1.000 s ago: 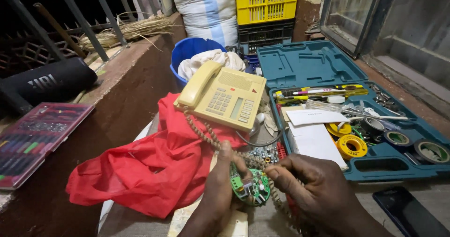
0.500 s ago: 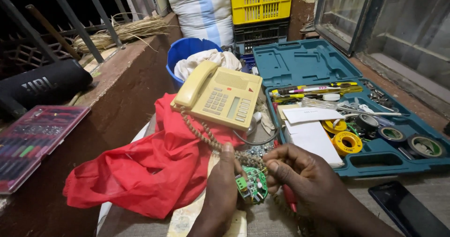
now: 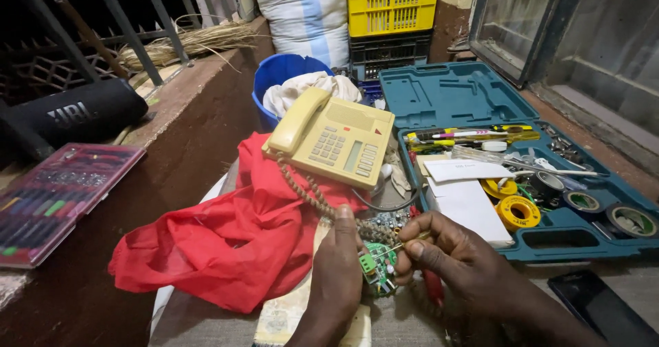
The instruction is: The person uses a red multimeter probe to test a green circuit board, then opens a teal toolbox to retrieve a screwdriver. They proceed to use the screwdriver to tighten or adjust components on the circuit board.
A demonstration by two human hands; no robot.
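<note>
My left hand (image 3: 338, 271) grips a small round green circuit board (image 3: 377, 268) at its left edge, thumb upright along it. My right hand (image 3: 449, 261) pinches a thin metal-tipped tool (image 3: 400, 245) whose point touches the board's top. A red handle (image 3: 434, 286) pokes out under that hand. Just behind the board lies the beige coiled cord (image 3: 312, 190) that runs up to a yellow desk telephone (image 3: 331, 136). The phone rests on a crumpled red cloth (image 3: 226, 240).
An open teal tool case (image 3: 473, 96) at right holds tape rolls (image 3: 518, 212), screwdrivers and white papers (image 3: 467, 196). A black phone (image 3: 604, 306) lies at lower right. A blue bucket (image 3: 281, 72), yellow crate (image 3: 391, 4), black speaker (image 3: 79, 113) and pen case (image 3: 55, 203) stand around.
The view has shifted slightly. My right hand has brought the thin tool's tip onto the top of the board, and my left thumb has straightened along its edge.
</note>
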